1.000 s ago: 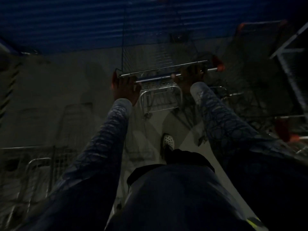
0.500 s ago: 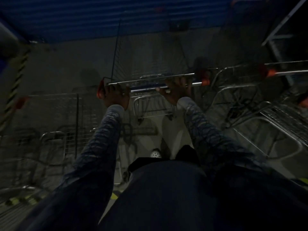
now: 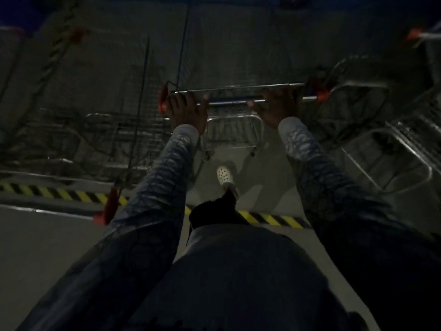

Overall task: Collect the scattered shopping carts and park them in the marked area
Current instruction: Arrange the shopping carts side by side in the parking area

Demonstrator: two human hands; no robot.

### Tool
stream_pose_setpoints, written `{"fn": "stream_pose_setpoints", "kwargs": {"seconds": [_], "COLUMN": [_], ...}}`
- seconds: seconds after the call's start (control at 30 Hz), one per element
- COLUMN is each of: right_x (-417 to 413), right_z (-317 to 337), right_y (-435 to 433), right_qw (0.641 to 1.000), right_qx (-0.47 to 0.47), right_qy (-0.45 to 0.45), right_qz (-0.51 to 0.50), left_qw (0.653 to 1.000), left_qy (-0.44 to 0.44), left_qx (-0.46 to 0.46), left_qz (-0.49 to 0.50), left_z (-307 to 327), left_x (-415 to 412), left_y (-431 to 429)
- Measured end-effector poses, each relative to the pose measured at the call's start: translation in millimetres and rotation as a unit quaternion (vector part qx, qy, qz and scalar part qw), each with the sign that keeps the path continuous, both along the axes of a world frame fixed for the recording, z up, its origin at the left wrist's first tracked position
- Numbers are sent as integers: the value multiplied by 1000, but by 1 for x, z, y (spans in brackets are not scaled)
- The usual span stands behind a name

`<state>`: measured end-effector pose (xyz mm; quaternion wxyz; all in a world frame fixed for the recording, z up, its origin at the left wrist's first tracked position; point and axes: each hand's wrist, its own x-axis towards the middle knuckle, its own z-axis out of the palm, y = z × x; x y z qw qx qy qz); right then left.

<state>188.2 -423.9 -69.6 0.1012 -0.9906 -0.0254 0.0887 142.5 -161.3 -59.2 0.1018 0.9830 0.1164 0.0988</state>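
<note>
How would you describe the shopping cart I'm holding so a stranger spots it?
Start at the yellow-and-black floor line; wire carts stand past it. The shopping cart is the middle one, between the left carts and the right cart. Alone among them, its handle is gripped by the left hand and right hand.

A yellow-and-black striped line (image 3: 269,218) crosses the grey floor (image 3: 43,247). Beyond it stand a shopping cart (image 3: 232,132), other carts (image 3: 386,161) and a white shoe (image 3: 225,177).
</note>
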Motion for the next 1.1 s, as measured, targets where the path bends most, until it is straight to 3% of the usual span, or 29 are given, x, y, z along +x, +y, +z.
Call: {"fn": "stream_pose_setpoints", "kwargs": {"seconds": [0.2, 0.3, 0.47, 0.57, 0.67, 0.83, 1.1], "right_x": [-114, -155, -196, -215, -233, -279, -326], "right_z": [18, 24, 27, 25, 24, 30, 22], "right_y": [18, 24, 33, 39, 44, 59, 71], "right_qw": [999, 999, 999, 999, 999, 998, 998], "right_qx": [0, -5, -21, -14, -27, -22, -17], "right_qy": [-41, -38, -44, -38, -22, -20, -35], "right_qz": [0, -2, -12, -21, -35, -46, -55], "left_qw": [998, 998, 997, 996, 993, 993, 990], "left_qy": [-26, 31, 40, -4, 52, -16, 44], "left_qx": [51, 14, 3, 18, 8, 0, 9], "left_qz": [-31, -48, -68, -91, -106, -119, -135], "left_z": [-3, -1, 7, 11, 18, 9, 11], "left_x": [-98, -131, -174, -200, -224, -259, -300], "left_y": [24, 30, 42, 48, 57, 74, 90]}}
